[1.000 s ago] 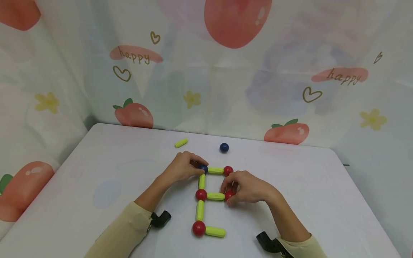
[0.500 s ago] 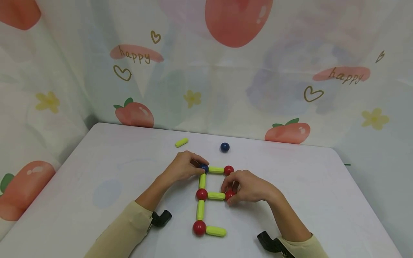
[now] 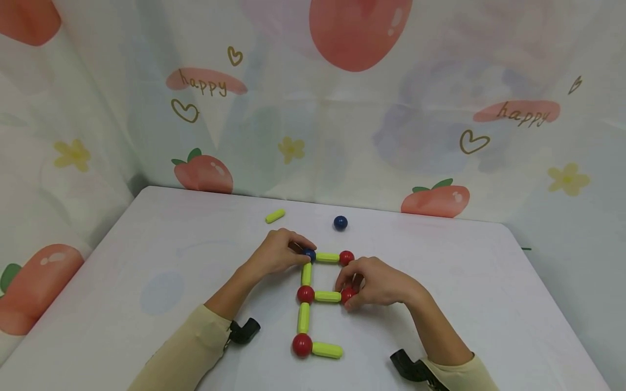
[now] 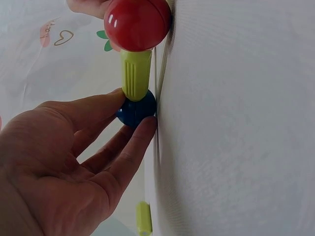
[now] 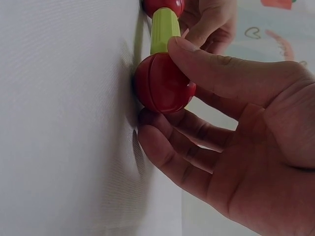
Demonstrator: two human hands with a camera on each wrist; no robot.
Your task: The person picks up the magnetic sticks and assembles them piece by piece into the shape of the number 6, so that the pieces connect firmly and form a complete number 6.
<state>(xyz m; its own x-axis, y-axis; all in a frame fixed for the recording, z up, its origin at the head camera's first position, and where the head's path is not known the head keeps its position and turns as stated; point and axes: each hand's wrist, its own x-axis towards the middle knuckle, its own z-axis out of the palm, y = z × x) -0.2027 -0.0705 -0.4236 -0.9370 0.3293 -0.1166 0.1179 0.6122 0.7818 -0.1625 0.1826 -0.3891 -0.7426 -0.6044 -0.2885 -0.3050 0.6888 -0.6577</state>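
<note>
Yellow-green rods and red balls form a joined figure lying on the white table, with a blue ball (image 4: 134,112) at its upper left corner. My left hand (image 3: 279,252) pinches that blue ball between thumb and fingers. In my right hand (image 3: 379,282) a red ball (image 5: 162,83) is held by thumb and fingertips, at the right end of the middle rod (image 3: 327,296). Another red ball (image 3: 346,257) ends the top rod (image 3: 327,257). At the left side sit the middle red ball (image 3: 305,294) and the bottom red ball (image 3: 302,345), from which a bottom rod (image 3: 327,350) points right.
A loose yellow-green rod (image 3: 275,215) and a loose blue ball (image 3: 340,222) lie near the back edge of the white table (image 3: 205,228). A printed cloth (image 3: 337,136) hangs behind the table and along its sides.
</note>
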